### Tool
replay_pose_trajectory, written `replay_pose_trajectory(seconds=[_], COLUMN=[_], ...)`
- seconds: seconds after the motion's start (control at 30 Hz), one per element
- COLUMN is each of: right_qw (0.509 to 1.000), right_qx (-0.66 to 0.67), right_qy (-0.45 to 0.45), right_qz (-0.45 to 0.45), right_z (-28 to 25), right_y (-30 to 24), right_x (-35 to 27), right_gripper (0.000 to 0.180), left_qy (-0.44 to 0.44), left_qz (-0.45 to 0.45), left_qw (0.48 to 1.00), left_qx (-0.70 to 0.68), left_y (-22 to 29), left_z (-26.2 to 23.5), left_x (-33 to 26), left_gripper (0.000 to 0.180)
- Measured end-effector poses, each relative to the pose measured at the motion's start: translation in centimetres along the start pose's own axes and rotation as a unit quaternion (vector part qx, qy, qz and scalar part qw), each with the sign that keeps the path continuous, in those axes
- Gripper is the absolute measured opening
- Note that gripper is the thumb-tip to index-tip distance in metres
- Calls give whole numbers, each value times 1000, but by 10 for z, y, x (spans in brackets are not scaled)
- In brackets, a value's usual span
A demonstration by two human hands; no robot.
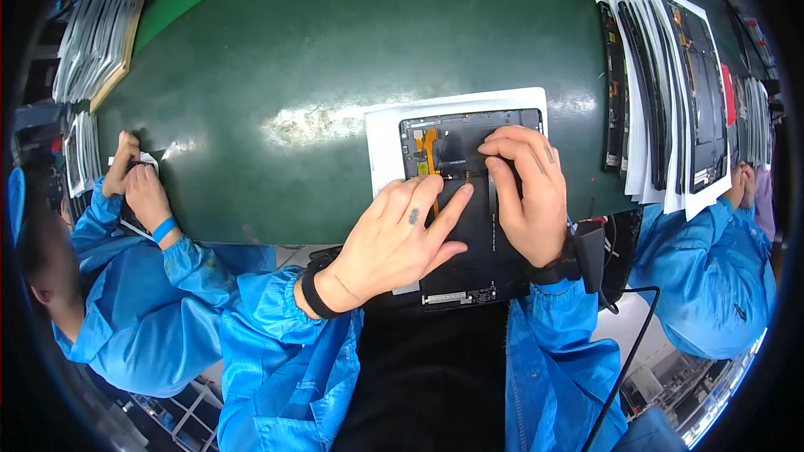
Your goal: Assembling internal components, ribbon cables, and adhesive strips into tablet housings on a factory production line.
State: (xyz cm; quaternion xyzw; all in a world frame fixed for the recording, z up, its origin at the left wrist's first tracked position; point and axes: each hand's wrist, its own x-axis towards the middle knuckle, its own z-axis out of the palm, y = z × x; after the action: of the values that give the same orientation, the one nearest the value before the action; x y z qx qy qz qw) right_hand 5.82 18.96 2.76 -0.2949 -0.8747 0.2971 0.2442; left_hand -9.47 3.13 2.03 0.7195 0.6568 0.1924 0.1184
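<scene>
Hands, left (400, 234) and right (528, 192), palms down, fingers spread flat, ungripping, on black tablet panel (469, 234).

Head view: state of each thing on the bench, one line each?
Opened tablet: back cover off, flat on a white sheet, orange flex cable exposed.
Left hand: open, fingertips pressing on the tablet.
Right hand: fingers curled, pressing near the tablet's top.
Tablet stack: overlapped, interleaved with white sheets.

The smooth table (276, 59) is dark green. The flat opened tablet (469, 251) is black with an orange flex ribbon (429, 149), lying on a white paper sheet (383, 138). The loose work sleeves (268, 326) are bright blue, the wrist strap (314, 291) black.
</scene>
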Motion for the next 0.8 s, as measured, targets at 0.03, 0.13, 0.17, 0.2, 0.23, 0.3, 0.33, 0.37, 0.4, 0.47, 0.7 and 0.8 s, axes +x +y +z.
replay_pose_trajectory(seconds=[0.03,0.13,0.17,0.2,0.23,0.3,0.33,0.37,0.4,0.47,0.7,0.8], right_qw=[1000,1000,1000,1000,1000,1000,999,999,999,999,998,998], right_qx=[0,-3,-3,-1,0,3,4,5,0,-10,-34,-46], right_qy=[-3,4,8,6,6,7,8,10,12,15,-18,-16], right_qz=[-4,-19,-24,-25,-26,-29,-30,-32,-38,-51,-42,-41], right_z=[0,0,1,1,0,0,1,2,2,3,3,4], right_y=[0,0,1,1,1,2,3,4,5,6,4,5], right_x=[0,1,1,1,0,-1,-2,-3,-3,-4,-4,-4], right_gripper=[16,17,18,17,17,16,15,14,14,13,11,10], left_qy=[0,-5,-9,-8,-6,6,16,26,26,26,66,79], left_qz=[-1,-9,-13,-16,-17,-23,-26,-29,-29,-29,-26,-18], left_qw=[1000,1000,1000,1000,1000,1000,999,999,999,999,998,997], left_qx=[1,-7,-12,-9,-7,3,9,16,15,12,-2,-10], left_y=[0,-3,-3,-3,-3,-1,-1,0,0,-1,0,-1], left_z=[0,-2,-2,-3,-2,0,1,2,3,6,11,9], left_x=[0,3,4,3,3,1,0,0,0,0,-3,0], left_gripper=[75,73,72,70,69,66,65,64,64,62,59,58])
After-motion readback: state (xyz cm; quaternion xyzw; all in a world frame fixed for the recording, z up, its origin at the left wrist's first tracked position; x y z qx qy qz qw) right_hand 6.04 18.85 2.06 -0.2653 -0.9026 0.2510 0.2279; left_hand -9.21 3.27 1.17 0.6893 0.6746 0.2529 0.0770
